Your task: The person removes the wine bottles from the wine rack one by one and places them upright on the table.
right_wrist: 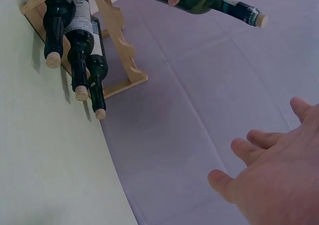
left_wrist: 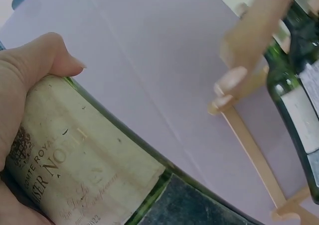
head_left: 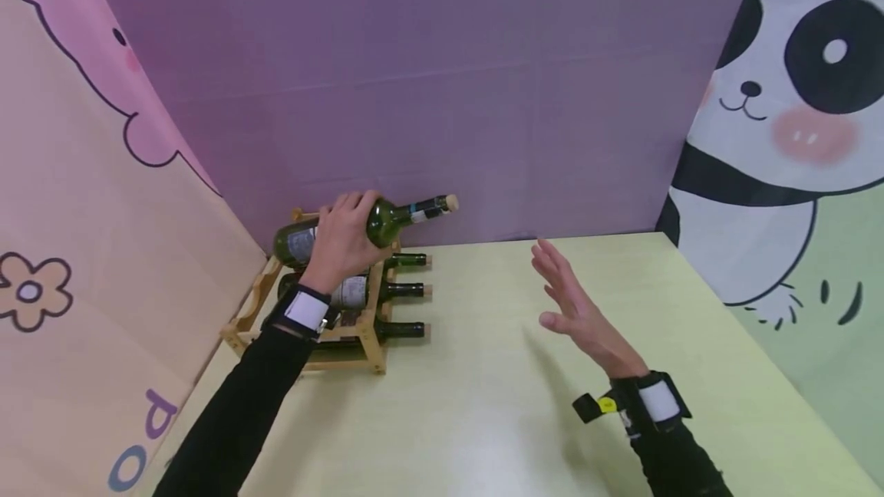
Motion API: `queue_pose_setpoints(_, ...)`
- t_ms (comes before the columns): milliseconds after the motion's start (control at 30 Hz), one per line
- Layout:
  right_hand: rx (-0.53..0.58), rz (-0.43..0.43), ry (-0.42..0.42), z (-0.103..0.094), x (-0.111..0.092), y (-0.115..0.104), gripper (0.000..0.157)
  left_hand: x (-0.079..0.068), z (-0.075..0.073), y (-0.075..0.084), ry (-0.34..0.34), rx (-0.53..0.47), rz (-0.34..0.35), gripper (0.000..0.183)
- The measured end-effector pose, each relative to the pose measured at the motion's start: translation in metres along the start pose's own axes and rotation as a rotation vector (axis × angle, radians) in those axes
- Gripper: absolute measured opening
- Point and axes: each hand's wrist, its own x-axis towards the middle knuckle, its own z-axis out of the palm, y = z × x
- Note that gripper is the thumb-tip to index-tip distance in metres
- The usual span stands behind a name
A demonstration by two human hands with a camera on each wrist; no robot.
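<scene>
- Gripping one green glass bottle (head_left: 387, 222): left hand (head_left: 345, 240), fingers and thumb clamped round the bottle's body; bottle raised above the rack, lying nearly level, neck to the right and slightly higher; cork (head_left: 452, 202) seated in its mouth.
- Cream label (left_wrist: 99, 155) on the held bottle, printed in dark and reddish lettering; a dark label (left_wrist: 184, 205) next to it, farther along the glass.
- Right hand (head_left: 580, 320): raised over the table, fingers extended, thumb apart from them; palm turned toward the rack side, well apart from the bottles.
- Wooden rack (head_left: 373, 347), at the far left of the table; three corked bottles lie in it: far bottle (head_left: 407, 260), middle bottle (head_left: 406, 291), near bottle (head_left: 402, 330); all necks point right, past the rack's end.
- Table (head_left: 483, 405), pale yellow; purple backdrop (head_left: 442, 98) behind it; panda print (head_left: 773, 121) on the right wall; flower print (head_left: 29, 292) on the left wall.
- Black sleeves (head_left: 235, 405), two; a black strap with a white panel (head_left: 307, 310) at each wrist.
</scene>
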Motion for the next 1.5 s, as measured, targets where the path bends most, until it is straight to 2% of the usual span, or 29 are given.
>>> queue_pose_setpoints(500,-0.015,-0.027,0.003,-0.006,0.010,-0.008,0.098,0.006,-0.007,0.042,0.054,-0.199,0.007,0.075)
queue_pose_setpoints(633,-0.008,-0.040,0.011,-0.006,0.012,-0.013,0.100,0.005,-0.006,0.053,0.075,-0.283,0.019,0.073)
queue_pose_setpoints(833,-0.002,-0.061,0.018,-0.006,0.015,-0.020,0.100,0.005,-0.005,0.070,0.081,-0.409,0.000,0.071)
queue_pose_setpoints(1200,0.032,-0.138,0.005,-0.005,0.023,-0.036,0.104,-0.001,0.003,0.099,0.143,-0.542,-0.015,0.071)
queue_pose_setpoints(1300,0.029,-0.141,0.009,-0.005,0.024,-0.040,0.104,-0.005,0.006,0.106,0.134,-0.580,-0.014,0.071)
queue_pose_setpoints(1500,0.004,-0.130,0.025,-0.004,0.027,-0.046,0.104,-0.014,0.012,0.119,0.063,-0.662,-0.047,0.072)
